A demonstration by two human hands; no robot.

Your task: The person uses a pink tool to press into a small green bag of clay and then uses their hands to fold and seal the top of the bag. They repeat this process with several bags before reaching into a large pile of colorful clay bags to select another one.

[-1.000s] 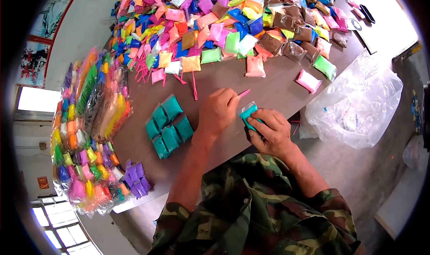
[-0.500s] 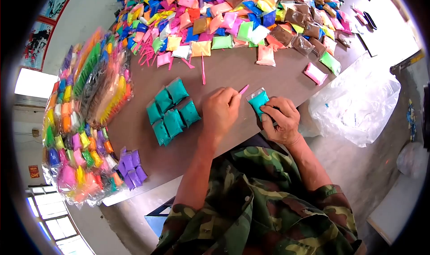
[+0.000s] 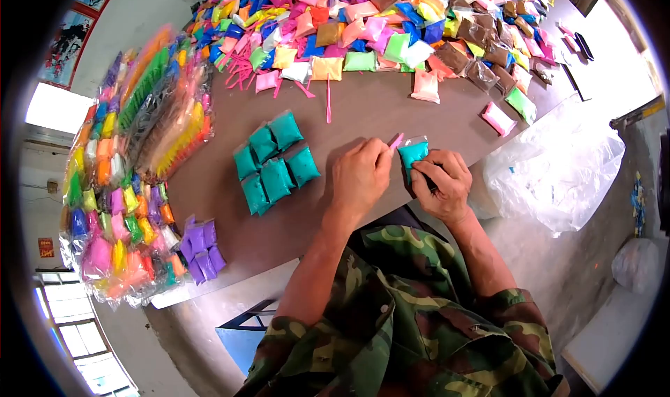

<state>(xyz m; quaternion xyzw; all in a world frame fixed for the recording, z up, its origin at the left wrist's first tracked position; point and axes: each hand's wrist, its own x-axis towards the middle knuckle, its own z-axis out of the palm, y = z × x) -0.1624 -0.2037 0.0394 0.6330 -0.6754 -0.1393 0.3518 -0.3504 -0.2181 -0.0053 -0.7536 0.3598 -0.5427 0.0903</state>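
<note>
My left hand (image 3: pixel 363 174) is closed around a thin pink stick (image 3: pixel 396 141), whose end pokes out past the fingers toward the right. Pinched between the thumb and fingers of my right hand (image 3: pixel 444 184) is a teal packet (image 3: pixel 414 153) with a clear top edge. The stick's tip lies close to this packet's upper left side. Left of my hands, several teal packets (image 3: pixel 277 177) lie grouped in two rows on the brown table (image 3: pixel 209 215). Another pink stick (image 3: pixel 329 102) lies on the tabletop beyond them.
A large heap of colourful packets (image 3: pixel 363 38) covers the table's far side. Clear bags of coloured packets (image 3: pixel 132 181) stand along the left, with purple packets (image 3: pixel 203 250) near the front left corner. A translucent plastic bag (image 3: pixel 558 163) hangs at the right edge.
The view has shifted slightly, so the table things sit a little differently in frame. Both hands keep their hold, and the pink stick is nearer the teal packet.
</note>
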